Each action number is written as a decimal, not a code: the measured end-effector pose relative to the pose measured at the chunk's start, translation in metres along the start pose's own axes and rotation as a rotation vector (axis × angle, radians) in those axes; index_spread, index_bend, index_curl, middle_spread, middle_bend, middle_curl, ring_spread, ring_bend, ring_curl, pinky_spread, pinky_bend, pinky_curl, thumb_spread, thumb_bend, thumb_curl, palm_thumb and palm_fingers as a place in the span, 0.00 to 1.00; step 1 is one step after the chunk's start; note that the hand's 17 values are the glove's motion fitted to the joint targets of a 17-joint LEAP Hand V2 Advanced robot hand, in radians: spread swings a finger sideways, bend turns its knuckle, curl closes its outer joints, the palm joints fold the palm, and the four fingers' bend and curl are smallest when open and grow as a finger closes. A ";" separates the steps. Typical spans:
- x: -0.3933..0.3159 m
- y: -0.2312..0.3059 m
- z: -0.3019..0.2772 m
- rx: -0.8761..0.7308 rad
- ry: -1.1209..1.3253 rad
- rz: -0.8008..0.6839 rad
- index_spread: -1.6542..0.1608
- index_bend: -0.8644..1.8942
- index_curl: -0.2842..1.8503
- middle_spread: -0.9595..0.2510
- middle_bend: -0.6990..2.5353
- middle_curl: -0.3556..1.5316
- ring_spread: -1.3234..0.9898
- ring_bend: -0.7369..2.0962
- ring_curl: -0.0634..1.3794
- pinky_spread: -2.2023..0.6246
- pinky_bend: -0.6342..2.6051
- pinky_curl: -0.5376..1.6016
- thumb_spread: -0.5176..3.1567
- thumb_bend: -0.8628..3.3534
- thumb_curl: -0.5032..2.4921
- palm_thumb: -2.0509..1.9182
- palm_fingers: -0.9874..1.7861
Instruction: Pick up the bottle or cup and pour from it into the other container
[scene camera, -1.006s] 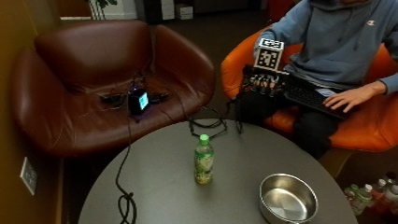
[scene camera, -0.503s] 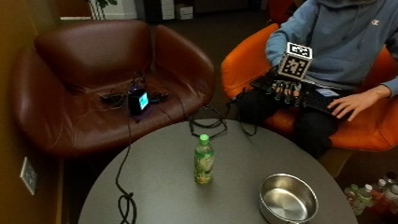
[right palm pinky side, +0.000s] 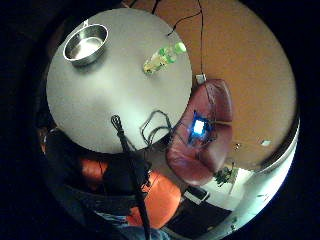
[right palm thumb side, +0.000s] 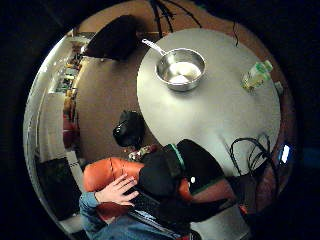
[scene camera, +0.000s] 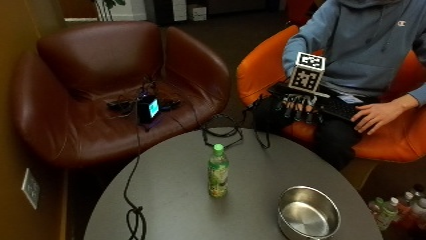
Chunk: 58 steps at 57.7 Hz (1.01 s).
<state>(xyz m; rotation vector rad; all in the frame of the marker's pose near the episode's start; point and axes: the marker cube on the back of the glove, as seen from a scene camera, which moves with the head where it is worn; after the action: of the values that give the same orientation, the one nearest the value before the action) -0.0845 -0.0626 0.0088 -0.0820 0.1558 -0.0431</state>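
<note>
One bottle (scene camera: 217, 171), one pot (scene camera: 309, 213), round table (scene camera: 166, 200)

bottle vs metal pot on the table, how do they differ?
The bottle is tall, narrow and upright, with a green cap on; the pot is low, wide and open-topped. The bottle is see-through with yellowish-green contents; the pot is shiny metal and looks empty. The bottle stands near the table's middle; the pot sits by its edge. Both rest on the table, untouched.
</note>
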 end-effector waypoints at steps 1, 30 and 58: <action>0.002 -0.002 0.000 0.002 -0.003 0.000 0.68 0.38 0.28 0.71 0.27 0.30 0.55 0.36 0.21 0.87 0.33 0.40 0.41 0.20 0.27 0.65 0.38; 0.103 0.000 0.027 0.018 -0.063 0.088 0.68 0.38 0.28 0.71 0.27 0.31 0.55 0.36 0.23 0.86 0.32 0.41 0.42 0.20 0.27 0.65 0.39; 0.227 -0.014 0.035 -0.011 -0.083 0.159 0.69 0.37 0.28 0.71 0.27 0.32 0.55 0.36 0.24 0.86 0.32 0.41 0.42 0.20 0.27 0.65 0.39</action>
<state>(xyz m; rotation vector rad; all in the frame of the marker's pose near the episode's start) 0.1447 -0.0855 0.0092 -0.0823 0.0791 0.1196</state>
